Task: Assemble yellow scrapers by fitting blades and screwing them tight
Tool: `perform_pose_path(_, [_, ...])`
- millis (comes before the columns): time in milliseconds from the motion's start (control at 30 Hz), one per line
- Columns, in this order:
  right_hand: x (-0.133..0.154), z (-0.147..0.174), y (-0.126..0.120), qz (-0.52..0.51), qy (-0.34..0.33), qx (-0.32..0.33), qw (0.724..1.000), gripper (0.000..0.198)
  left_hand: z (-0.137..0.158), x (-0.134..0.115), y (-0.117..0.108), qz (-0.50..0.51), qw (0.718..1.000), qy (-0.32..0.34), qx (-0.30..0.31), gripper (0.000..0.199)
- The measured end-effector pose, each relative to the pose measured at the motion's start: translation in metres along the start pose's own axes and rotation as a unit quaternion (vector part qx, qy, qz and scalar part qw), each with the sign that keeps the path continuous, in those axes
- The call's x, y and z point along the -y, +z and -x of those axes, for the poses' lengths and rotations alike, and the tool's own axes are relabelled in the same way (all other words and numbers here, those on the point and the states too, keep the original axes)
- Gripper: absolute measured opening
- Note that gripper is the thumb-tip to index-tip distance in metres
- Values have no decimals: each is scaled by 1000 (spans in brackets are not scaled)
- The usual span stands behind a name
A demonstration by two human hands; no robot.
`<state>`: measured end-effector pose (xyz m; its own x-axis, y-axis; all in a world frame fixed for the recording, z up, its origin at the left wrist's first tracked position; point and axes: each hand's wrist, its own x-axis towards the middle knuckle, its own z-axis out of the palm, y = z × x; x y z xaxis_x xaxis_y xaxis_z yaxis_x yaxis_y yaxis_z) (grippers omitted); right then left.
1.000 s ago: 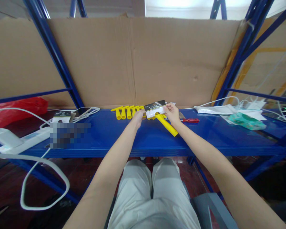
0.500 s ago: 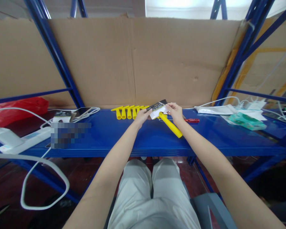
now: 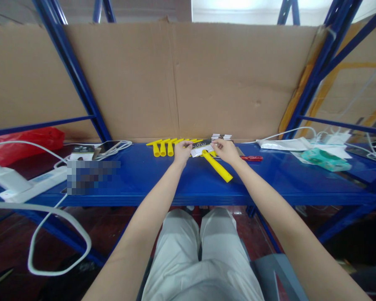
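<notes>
A black and white printed card [image 3: 201, 149] stretches between my two hands above the blue shelf. My left hand [image 3: 183, 153] pinches the card's left end, and the right end is gripped by my right hand [image 3: 227, 150]. From the card's lower side a yellow tool with a tubular handle [image 3: 218, 167] slants down to the right. The card covers the tool's head. Behind my left hand stand several yellow tools of the same kind [image 3: 163, 148] in a row. A red-handled tool [image 3: 252, 158], perhaps a screwdriver, lies to the right of my right hand.
Small printed cards [image 3: 222, 136] lie behind my hands. On the left are a power strip [image 3: 34, 186], white cables, another card packet [image 3: 82, 153] and a red bag [image 3: 25, 144]. A green packet [image 3: 326, 159] sits at right. Cardboard [image 3: 213, 79] walls the back.
The card and yellow tool have shifted left, and the card lies more level. My right hand has moved left with it. Small cards behind my hands have come into view.
</notes>
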<state>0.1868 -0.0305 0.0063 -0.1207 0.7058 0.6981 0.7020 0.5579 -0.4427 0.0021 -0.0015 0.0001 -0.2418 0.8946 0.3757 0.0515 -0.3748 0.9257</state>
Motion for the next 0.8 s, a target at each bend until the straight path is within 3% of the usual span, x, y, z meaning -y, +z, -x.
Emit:
perform_pose_path(133, [-4,2,6,-61,-6,97,993,35,0,-1,-1,-8,1000,11,-16,11])
perform_pose_path(333, [-7,5,9,-121,-7,143,982,36,1,-2,-2,11,1000,-5,-16,11])
perform_pose_path(500, [6,9,9,-84,-38,171,981,22,0,1,-2,-15,999,-33,-10,15])
perform_pose_path(700, [21,5,0,2,-58,235,970,34,2,-3,-3,-27,999,-6,-32,27])
perform_pose_path(800, [25,-4,-10,14,-85,262,961,31,5,-7,-2,-26,999,-4,-31,29])
